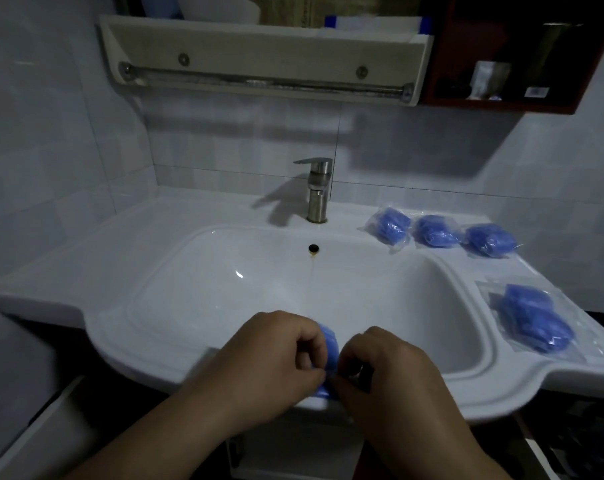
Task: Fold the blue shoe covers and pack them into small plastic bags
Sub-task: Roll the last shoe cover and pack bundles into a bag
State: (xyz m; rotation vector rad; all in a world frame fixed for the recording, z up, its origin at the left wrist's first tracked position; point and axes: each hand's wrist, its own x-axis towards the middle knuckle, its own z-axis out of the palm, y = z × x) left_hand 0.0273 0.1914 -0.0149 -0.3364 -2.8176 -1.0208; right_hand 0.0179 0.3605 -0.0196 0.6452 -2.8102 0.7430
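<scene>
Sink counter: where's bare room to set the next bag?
Free: left ledge of the white ceramic counter, between tiled wall and basin, up to the steel faucet. Crowded: right ledge, three bagged blue shoe covers in a row, fuller clear plastic bag nearer.

Blue shoe cover (329, 348): mostly hidden, pinched between curled fingers of left hand (276, 358) and right hand (387, 372); fold state, and any bag around it, not discernible.
Forearms: cut off at bottom edge.
Large bag (532, 320), right side: count of covers inside unclear.
White vessel (221, 8): cropped by top edge.
Cabinet (501, 106): contents dim, labels unreadable.
Lower right corner: dark, blurred.
</scene>
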